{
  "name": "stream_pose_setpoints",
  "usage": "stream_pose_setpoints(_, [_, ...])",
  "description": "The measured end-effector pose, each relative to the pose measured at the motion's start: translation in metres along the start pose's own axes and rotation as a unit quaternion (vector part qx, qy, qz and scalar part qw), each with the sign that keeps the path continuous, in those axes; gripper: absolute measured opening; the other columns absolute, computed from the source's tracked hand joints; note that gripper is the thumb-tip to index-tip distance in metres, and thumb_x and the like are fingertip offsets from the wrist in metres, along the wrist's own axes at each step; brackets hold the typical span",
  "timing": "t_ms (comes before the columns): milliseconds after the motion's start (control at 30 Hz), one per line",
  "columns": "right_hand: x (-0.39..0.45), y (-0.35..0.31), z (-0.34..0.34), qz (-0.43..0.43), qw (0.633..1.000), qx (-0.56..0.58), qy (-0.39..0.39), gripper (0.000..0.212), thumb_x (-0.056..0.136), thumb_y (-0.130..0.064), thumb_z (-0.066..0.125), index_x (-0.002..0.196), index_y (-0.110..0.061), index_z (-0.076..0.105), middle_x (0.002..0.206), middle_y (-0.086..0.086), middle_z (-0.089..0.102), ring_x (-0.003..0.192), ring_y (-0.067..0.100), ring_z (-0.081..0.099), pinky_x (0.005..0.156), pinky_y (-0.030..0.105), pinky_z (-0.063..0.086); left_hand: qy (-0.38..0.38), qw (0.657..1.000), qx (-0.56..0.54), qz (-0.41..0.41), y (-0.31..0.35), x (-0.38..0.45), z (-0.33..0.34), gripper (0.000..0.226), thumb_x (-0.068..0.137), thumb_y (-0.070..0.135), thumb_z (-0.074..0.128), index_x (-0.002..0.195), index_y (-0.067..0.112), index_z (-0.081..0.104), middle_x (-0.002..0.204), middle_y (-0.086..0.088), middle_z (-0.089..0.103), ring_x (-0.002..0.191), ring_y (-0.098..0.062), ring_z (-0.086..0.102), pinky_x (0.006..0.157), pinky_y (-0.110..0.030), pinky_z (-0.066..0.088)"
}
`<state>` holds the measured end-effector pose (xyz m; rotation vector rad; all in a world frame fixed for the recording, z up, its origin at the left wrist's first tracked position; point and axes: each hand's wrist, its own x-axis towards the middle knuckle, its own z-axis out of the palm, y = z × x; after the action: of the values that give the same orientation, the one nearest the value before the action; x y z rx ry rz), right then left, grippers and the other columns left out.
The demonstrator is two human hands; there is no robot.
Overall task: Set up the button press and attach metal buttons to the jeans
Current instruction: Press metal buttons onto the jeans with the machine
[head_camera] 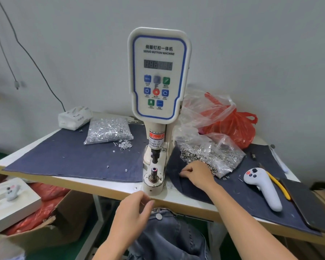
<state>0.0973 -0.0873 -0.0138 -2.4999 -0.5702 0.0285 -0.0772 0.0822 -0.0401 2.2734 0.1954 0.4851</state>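
The white servo button machine (159, 76) stands at the table's front edge, its lower die (154, 170) bare under the punch. Grey-blue jeans (169, 237) lie in my lap below the table, with one metal button (159, 216) on the waistband. My left hand (133, 212) hovers just above the jeans, its thumb and fingers pinched on a small shiny metal piece. My right hand (195, 175) rests on a dark denim piece (174, 166) beside an open bag of metal buttons (214, 156). Its fingers are curled, and what they hold is hidden.
A bag of silver tacks (109, 130) and loose tacks (125, 144) lie on the denim mat (69, 158) at the left. A grey controller (263, 186), yellow-handled pliers (279, 184) and a dark tablet (308, 203) lie at the right. Red plastic bags (233, 126) sit behind. An open cardboard box (51, 226) stands below left.
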Motion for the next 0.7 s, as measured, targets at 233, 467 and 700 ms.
stream_pose_setpoints(233, [-0.001,-0.005,0.003,-0.016,0.997,-0.077,-0.023,0.014,0.085,-0.022,0.066,0.079,-0.015,0.076,0.084,-0.005,0.072,0.082,0.017,0.064,0.083,0.039,0.050,0.090,0.994,-0.062,0.008,0.006,0.035,-0.029,0.019,0.086,0.017,0.067,0.070,0.027,0.062,0.066,0.012,0.064,0.071,0.001,0.059,0.061,-0.007,0.041])
stream_pose_setpoints(467, [-0.007,-0.009,0.003,-0.031,0.984,-0.177,-0.015,0.016,0.094,-0.025,0.053,0.088,-0.016,0.065,0.097,0.001,0.064,0.094,0.025,0.058,0.085,0.040,0.043,0.082,0.991,-0.098,-0.031,0.012,0.042,-0.034,0.015,0.086,0.019,0.066,0.072,0.023,0.065,0.069,0.005,0.069,0.068,-0.002,0.062,0.060,-0.009,0.041])
stream_pose_setpoints(700, [-0.029,-0.059,-0.012,-0.092,0.963,0.252,-0.024,0.015,0.087,-0.012,0.065,0.075,-0.022,0.066,0.068,-0.009,0.070,0.065,0.002,0.062,0.066,0.017,0.048,-0.021,0.945,-0.276,-0.172,0.032,0.046,-0.037,0.016,0.087,0.019,0.066,0.074,0.014,0.073,0.061,0.004,0.069,0.047,-0.002,0.053,0.048,-0.015,0.044])
